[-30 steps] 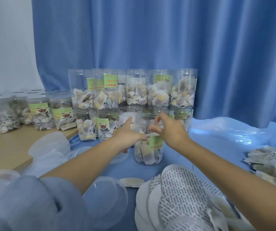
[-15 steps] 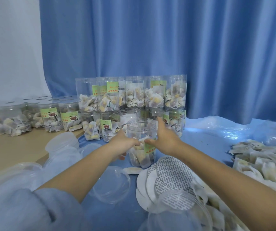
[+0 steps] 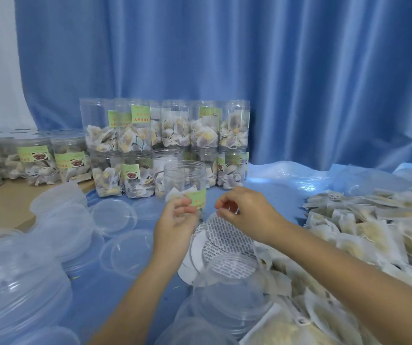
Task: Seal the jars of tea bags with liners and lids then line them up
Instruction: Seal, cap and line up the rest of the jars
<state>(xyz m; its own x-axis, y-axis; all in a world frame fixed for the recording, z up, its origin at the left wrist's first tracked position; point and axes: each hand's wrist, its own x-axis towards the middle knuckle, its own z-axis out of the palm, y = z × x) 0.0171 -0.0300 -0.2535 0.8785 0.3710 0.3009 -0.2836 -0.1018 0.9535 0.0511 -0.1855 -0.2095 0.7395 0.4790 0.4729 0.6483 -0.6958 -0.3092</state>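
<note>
The left hand (image 3: 177,220) has come back from the open jar (image 3: 185,185) it was steadying half a second ago; its fingers are now loosely curled just in front of the jar's green label, and whether they touch the plastic cannot be told, but they hold nothing. The right hand (image 3: 247,215) has also let go and drawn toward the body, thumb and forefinger brought close together above the pile of liners (image 3: 227,235); whether a liner is already pinched between them is too blurred to say. The jar stands upright on the blue cloth (image 3: 287,185), alone in front of the two-tier stack of sealed jars (image 3: 165,145), partly filled with tea bags, its mouth uncovered. Set down nearer than it was a second ago, it looks parked for sealing, so the likely step in hand is picking a liner for its mouth. Clear lids (image 3: 113,217) lie scattered to the left of the hands, loose tea bags (image 3: 374,232) are heaped on the right, and another row of closed jars (image 3: 33,160) sits on the wooden table far left.
</note>
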